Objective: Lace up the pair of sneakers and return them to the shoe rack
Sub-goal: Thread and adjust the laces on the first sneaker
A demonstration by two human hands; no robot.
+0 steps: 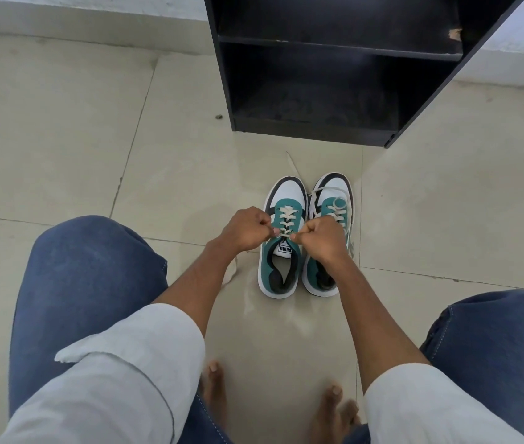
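A person crouches over a pair of teal, white and black sneakers standing side by side on a beige tiled floor point(62, 123), toes pointing toward a black shoe rack point(318, 91) just beyond them. The left hand point(244, 229) and right hand point(321, 238) meet over the left sneaker point(281, 277), each with its fingers point(268, 230) clamped together on an end of the cream lace point(287, 216) near the top eyelets, the lace drawn taut between the two fists. That lace crosses the shoe's tongue in several rows, above a white label on the tongue. The right sneaker point(331, 193) touches its mate along the inner side; its lace point(328, 191) lies in loose loops across the toe, and the right hand and wrist hide its middle. A further stretch of lace point(292, 163) trails on the tile between the shoes and the rack. The rack's two visible shelves are dark and bare, with a chip in the edge of the upper board. In the foreground are the person's knees in blue jeans, rolled white sleeves point(145, 341) and bare toes point(214, 376) on the floor
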